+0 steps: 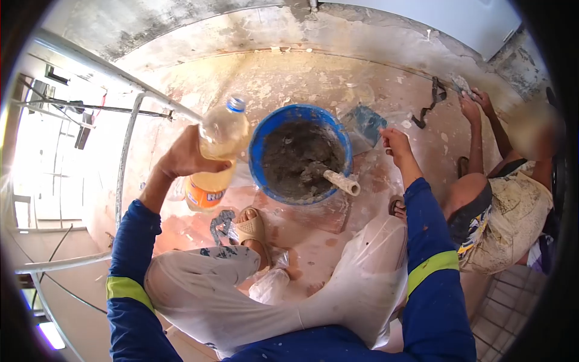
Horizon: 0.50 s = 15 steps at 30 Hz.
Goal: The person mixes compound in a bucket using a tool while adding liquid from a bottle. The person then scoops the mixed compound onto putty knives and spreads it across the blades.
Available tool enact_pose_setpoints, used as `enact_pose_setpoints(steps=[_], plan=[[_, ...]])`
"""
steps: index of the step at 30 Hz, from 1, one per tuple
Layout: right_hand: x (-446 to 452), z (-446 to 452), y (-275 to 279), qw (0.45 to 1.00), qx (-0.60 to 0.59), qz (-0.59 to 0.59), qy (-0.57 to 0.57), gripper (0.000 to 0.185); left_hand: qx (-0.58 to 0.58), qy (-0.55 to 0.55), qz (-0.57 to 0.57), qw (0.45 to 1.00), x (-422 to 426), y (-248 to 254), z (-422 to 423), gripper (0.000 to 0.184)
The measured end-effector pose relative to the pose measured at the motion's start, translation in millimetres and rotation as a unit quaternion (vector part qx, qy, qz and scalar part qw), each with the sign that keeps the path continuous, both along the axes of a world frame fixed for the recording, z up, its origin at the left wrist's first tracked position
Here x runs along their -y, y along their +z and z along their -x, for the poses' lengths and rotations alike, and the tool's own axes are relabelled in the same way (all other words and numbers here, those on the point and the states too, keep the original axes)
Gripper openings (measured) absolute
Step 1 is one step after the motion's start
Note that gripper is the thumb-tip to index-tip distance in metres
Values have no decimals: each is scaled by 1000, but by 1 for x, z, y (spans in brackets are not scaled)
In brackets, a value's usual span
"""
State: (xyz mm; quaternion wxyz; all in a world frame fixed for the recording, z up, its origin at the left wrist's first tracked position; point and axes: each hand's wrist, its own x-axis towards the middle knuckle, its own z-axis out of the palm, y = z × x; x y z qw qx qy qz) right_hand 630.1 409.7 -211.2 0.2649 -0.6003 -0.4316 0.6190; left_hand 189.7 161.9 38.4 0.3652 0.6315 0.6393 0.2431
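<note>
My left hand (186,155) is wrapped around a clear plastic soda bottle (218,180) with an orange label. Pale yellowish liquid fills much of the bottle, which tilts slightly, and its neck shows blue. Right of it stands a blue bucket (256,158) holding grey wet mortar (295,154). A mortar-smeared handle (342,182) sticks out over the bucket's lower right rim. My right hand (396,143) is beside the bucket, fingers curled together in a pinch; whatever is between them is too small to tell. Close to those fingertips lies a flat teal piece (367,122).
A co-worker (503,211) sits low at right, both hands (473,104) on a tool near the wall. A dark strap (430,104) lies on the floor. Metal scaffold tubes (128,151) stand at left. A crumpled grey rag (223,227) is by my sandaled foot (250,232).
</note>
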Motion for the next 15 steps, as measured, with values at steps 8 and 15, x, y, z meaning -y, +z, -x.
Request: enact_pose_setpoints(steps=[8,15], plan=[[5,7,-65,990,74,92,77,14,-41,-51,114,991,16,-40,-2,59],[-6,-6,-40,949,215,-127,195,26,-49,-64,215,973,18,-54,-4,58]])
